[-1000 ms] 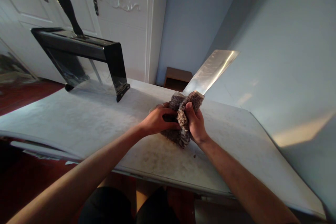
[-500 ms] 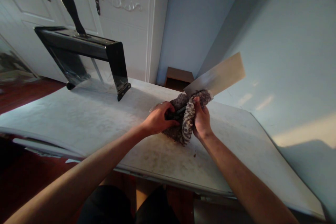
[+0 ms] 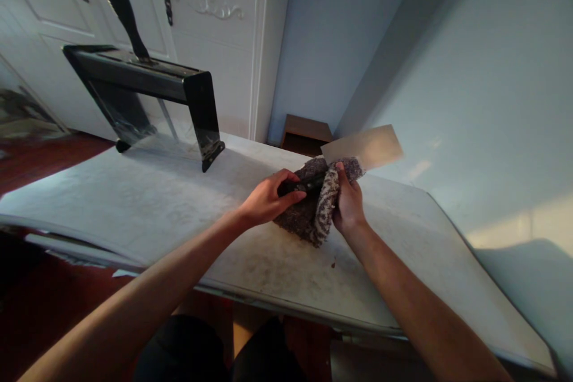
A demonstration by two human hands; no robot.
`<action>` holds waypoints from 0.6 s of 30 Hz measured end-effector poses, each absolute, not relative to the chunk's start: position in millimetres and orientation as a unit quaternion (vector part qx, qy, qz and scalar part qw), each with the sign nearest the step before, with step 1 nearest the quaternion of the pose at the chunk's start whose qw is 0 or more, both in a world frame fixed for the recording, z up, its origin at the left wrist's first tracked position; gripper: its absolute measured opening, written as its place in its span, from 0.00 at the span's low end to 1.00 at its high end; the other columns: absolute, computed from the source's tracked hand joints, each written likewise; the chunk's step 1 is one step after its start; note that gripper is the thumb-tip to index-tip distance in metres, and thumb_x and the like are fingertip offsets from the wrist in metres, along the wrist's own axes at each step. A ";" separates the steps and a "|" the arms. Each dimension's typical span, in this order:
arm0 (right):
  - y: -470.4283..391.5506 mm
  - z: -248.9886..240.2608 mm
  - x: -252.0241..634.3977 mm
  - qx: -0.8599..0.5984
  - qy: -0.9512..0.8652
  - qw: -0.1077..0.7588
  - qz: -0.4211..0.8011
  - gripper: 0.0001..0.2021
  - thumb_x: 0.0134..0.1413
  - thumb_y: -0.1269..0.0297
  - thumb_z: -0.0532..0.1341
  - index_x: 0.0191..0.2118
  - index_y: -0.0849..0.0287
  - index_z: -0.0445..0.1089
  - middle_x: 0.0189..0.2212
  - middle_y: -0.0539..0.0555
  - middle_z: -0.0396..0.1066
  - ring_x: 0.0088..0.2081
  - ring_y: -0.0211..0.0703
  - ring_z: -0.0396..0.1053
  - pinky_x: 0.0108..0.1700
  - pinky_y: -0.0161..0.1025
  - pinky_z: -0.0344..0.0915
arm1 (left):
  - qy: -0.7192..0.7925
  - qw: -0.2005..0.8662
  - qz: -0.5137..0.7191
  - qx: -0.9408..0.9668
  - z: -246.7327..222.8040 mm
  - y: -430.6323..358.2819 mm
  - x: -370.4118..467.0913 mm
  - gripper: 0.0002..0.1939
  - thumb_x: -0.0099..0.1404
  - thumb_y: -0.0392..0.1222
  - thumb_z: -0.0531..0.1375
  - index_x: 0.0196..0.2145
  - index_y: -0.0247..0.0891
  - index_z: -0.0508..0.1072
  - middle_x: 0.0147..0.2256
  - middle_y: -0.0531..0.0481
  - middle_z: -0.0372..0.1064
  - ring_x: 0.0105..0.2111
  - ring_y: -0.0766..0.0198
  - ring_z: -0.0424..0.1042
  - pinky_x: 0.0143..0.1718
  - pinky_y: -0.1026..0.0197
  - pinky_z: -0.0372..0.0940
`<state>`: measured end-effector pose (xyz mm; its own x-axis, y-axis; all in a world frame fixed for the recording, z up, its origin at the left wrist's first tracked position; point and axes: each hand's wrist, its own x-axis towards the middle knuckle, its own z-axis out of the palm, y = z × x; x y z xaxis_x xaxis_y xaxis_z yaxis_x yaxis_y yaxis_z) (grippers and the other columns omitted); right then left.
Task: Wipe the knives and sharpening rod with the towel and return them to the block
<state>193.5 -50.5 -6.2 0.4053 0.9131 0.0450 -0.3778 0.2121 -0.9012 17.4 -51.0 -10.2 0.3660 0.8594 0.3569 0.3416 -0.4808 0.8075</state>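
My left hand (image 3: 268, 196) is closed round the black handle of a cleaver (image 3: 364, 148). The cleaver's wide metal blade points up and to the right, beyond the cloth. A fuzzy grey-brown cloth (image 3: 302, 215) is bunched round the base of the blade and hangs below the handle. Gripped by my right hand (image 3: 348, 198), thumb on top, the cloth's folded right part lies against the blade's lower edge. Both hands are over the middle of the white tabletop (image 3: 250, 262).
A black knife stand (image 3: 143, 80) with clear panels and one black-handled knife upright in it stands at the back left. Behind are white cabinet doors (image 3: 215, 48) and a small brown box-like piece (image 3: 308, 128). A pale wall borders the right side. A small brown crumb lies near the front.
The cleaver has tilted lower, its blade now flatter and seen more narrowly. My left hand has turned with the handle, and the cloth has shifted slightly.
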 end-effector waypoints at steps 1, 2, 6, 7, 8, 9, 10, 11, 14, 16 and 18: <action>-50.0 -5.7 193.5 -0.435 -0.294 0.714 0.462 0.17 0.45 0.50 0.69 0.35 0.58 0.73 0.27 0.49 0.76 0.33 0.45 0.75 0.41 0.44 0.73 | 0.395 0.326 0.407 0.756 -9.0 -51.1 17.0 0.17 0.61 0.53 0.60 0.43 0.40 0.71 0.38 0.51 0.74 0.38 0.59 0.72 0.39 0.60 0.64; -49.6 -5.4 193.6 -0.435 -0.283 0.711 0.475 0.16 0.46 0.50 0.68 0.35 0.59 0.73 0.27 0.49 0.76 0.33 0.45 0.75 0.42 0.44 0.74 | 0.396 0.327 0.411 0.753 -8.1 -51.4 16.7 0.17 0.62 0.54 0.60 0.43 0.40 0.72 0.38 0.51 0.74 0.38 0.59 0.72 0.39 0.60 0.64; -47.6 -4.5 195.3 -0.455 -0.230 0.701 0.498 0.14 0.52 0.54 0.65 0.37 0.59 0.73 0.30 0.51 0.78 0.36 0.45 0.76 0.44 0.44 0.74 | 0.398 0.320 0.427 0.746 -6.3 -52.4 16.5 0.16 0.63 0.53 0.59 0.42 0.39 0.72 0.36 0.52 0.73 0.35 0.62 0.70 0.37 0.62 0.62; -46.9 -4.6 196.2 -0.463 -0.218 0.702 0.495 0.13 0.53 0.54 0.65 0.38 0.59 0.73 0.31 0.51 0.78 0.37 0.44 0.76 0.45 0.43 0.74 | 0.398 0.319 0.435 0.742 -6.2 -52.5 16.5 0.15 0.64 0.52 0.58 0.41 0.38 0.72 0.35 0.52 0.72 0.34 0.63 0.69 0.37 0.62 0.62; -46.1 -4.7 197.5 -0.469 -0.209 0.703 0.493 0.12 0.54 0.55 0.64 0.38 0.59 0.73 0.31 0.51 0.78 0.37 0.44 0.76 0.46 0.42 0.74 | 0.396 0.319 0.444 0.737 -6.3 -52.2 16.4 0.15 0.64 0.51 0.58 0.40 0.38 0.72 0.34 0.52 0.71 0.33 0.63 0.68 0.36 0.62 0.61; -45.3 -5.1 199.0 -0.474 -0.203 0.701 0.492 0.12 0.55 0.55 0.63 0.38 0.59 0.73 0.31 0.51 0.78 0.38 0.44 0.76 0.46 0.42 0.74 | 0.395 0.322 0.455 0.731 -6.5 -51.8 16.3 0.14 0.63 0.51 0.59 0.40 0.38 0.72 0.33 0.52 0.71 0.33 0.64 0.67 0.35 0.63 0.61; -44.3 -5.6 200.7 -0.479 -0.198 0.699 0.492 0.12 0.56 0.55 0.63 0.37 0.59 0.73 0.31 0.51 0.78 0.38 0.44 0.76 0.46 0.42 0.74 | 0.392 0.328 0.467 0.721 -6.9 -51.0 16.2 0.14 0.63 0.50 0.59 0.40 0.37 0.72 0.32 0.52 0.70 0.32 0.64 0.67 0.34 0.63 0.60; -43.2 -6.4 202.4 -0.484 -0.196 0.697 0.492 0.12 0.56 0.55 0.63 0.36 0.59 0.73 0.30 0.51 0.78 0.38 0.44 0.76 0.46 0.41 0.74 | 0.389 0.335 0.482 0.710 -7.5 -50.1 16.1 0.14 0.63 0.50 0.59 0.39 0.37 0.72 0.32 0.53 0.69 0.31 0.65 0.66 0.33 0.63 0.60; -40.3 -9.0 207.7 -0.492 -0.201 0.697 0.482 0.13 0.53 0.52 0.65 0.34 0.57 0.73 0.29 0.50 0.77 0.37 0.44 0.76 0.43 0.41 0.75 | 0.380 0.367 0.527 0.665 -9.6 -47.1 15.7 0.14 0.62 0.50 0.60 0.39 0.37 0.72 0.29 0.54 0.66 0.29 0.66 0.63 0.30 0.64 0.58; -39.0 -9.8 210.2 -0.497 -0.203 0.699 0.473 0.14 0.50 0.51 0.66 0.33 0.57 0.73 0.30 0.50 0.77 0.36 0.44 0.76 0.42 0.41 0.75 | 0.380 0.386 0.551 0.634 -10.1 -45.7 15.4 0.13 0.61 0.49 0.61 0.39 0.38 0.72 0.27 0.54 0.65 0.27 0.67 0.62 0.27 0.65 0.56; -38.4 -9.5 211.9 -0.505 -0.199 0.700 0.464 0.14 0.50 0.50 0.66 0.33 0.56 0.73 0.30 0.50 0.77 0.37 0.44 0.76 0.43 0.42 0.75 | 0.378 0.397 0.578 0.604 -9.0 -45.0 14.9 0.13 0.60 0.48 0.61 0.39 0.38 0.72 0.26 0.55 0.63 0.25 0.68 0.60 0.26 0.65 0.55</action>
<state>211.9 -38.4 -9.5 0.4895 0.8508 -0.1910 -0.4486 0.0579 -0.8918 14.9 -45.0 -9.0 0.0460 0.9159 0.3987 -0.0023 -0.3990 0.9169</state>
